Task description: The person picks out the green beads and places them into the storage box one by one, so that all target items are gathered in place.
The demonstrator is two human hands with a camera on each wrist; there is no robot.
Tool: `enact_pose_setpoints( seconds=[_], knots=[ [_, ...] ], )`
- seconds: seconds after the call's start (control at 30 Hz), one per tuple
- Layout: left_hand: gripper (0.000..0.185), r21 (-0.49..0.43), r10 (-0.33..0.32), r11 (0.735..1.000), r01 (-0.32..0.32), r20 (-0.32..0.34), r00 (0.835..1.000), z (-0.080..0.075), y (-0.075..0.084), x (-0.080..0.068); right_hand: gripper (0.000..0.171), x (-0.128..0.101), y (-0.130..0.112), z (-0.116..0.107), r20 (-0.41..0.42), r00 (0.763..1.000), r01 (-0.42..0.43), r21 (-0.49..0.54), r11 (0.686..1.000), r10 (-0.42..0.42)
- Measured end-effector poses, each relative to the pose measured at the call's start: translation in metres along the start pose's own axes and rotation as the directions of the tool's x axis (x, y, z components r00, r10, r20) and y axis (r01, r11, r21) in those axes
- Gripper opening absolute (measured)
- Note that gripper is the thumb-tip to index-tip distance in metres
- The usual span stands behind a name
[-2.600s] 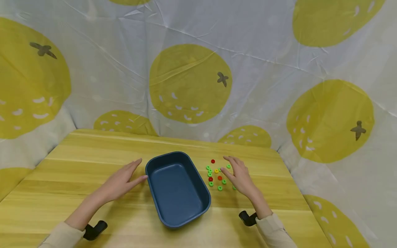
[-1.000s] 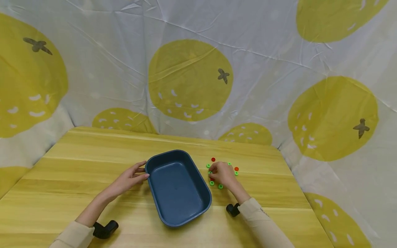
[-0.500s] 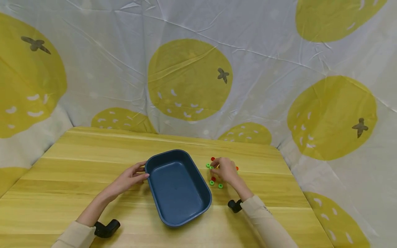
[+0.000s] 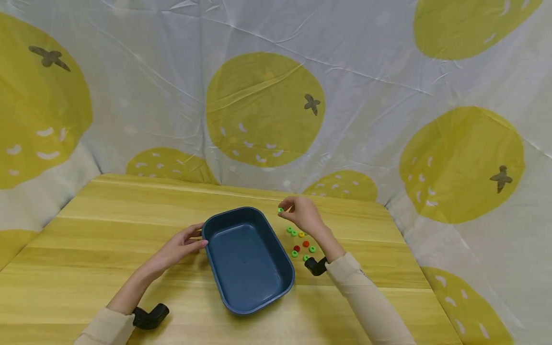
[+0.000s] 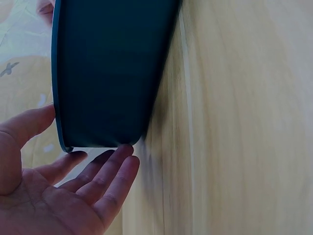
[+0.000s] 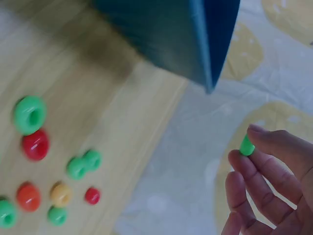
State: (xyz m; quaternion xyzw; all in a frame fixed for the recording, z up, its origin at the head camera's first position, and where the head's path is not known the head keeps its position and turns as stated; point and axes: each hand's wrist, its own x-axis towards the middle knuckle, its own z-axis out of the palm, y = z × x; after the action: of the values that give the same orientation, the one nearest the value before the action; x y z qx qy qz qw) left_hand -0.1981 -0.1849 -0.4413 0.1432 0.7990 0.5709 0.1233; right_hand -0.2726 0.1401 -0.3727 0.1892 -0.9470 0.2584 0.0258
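At the left, a wide stretch of the pale wooden table (image 4: 86,249) lies bare between its left edge and the left hand (image 4: 178,247), whose straight, loosely spread fingers (image 5: 105,171) touch the outer wall at the near-left corner of the dark blue rectangular plastic tub (image 4: 247,258) — thumb up by the rim, palm open. The tub sits slightly angled near the table's middle, with open wood in front of it down to the near edge. Just past its far right corner, the right hand (image 4: 302,215) is raised off the table, pinching a small green ring-shaped plastic bead (image 4: 280,210) between thumb and fingertips (image 6: 259,147); the bead hangs in the air close beside the tub's rim, not over the inside. Below that hand, a loose scatter of green, red and yellow beads (image 4: 302,242) lies on the wood just right of the tub's long side, apart from its wall. Further right, bare table runs to the right edge, where the white cloth with yellow fruit prints (image 4: 457,167) hangs.
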Motion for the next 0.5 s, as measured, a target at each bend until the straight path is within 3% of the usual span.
enact_pose_setpoints(
  seconds=[0.27, 0.5],
  knots=[
    [0.065, 0.001, -0.011, 1.000, 0.011, -0.003, 1.000, -0.001, -0.001, 0.002, 0.017, 0.020, -0.039, 0.013, 0.047, 0.992, 0.119, 0.035, 0.992, -0.121],
    [0.065, -0.018, -0.023, 1.000, 0.023, -0.010, 1.000, 0.000, -0.002, 0.002, 0.019, 0.033, -0.064, 0.033, 0.105, 0.979, 0.175, 0.025, 0.984, -0.177]
  ],
)
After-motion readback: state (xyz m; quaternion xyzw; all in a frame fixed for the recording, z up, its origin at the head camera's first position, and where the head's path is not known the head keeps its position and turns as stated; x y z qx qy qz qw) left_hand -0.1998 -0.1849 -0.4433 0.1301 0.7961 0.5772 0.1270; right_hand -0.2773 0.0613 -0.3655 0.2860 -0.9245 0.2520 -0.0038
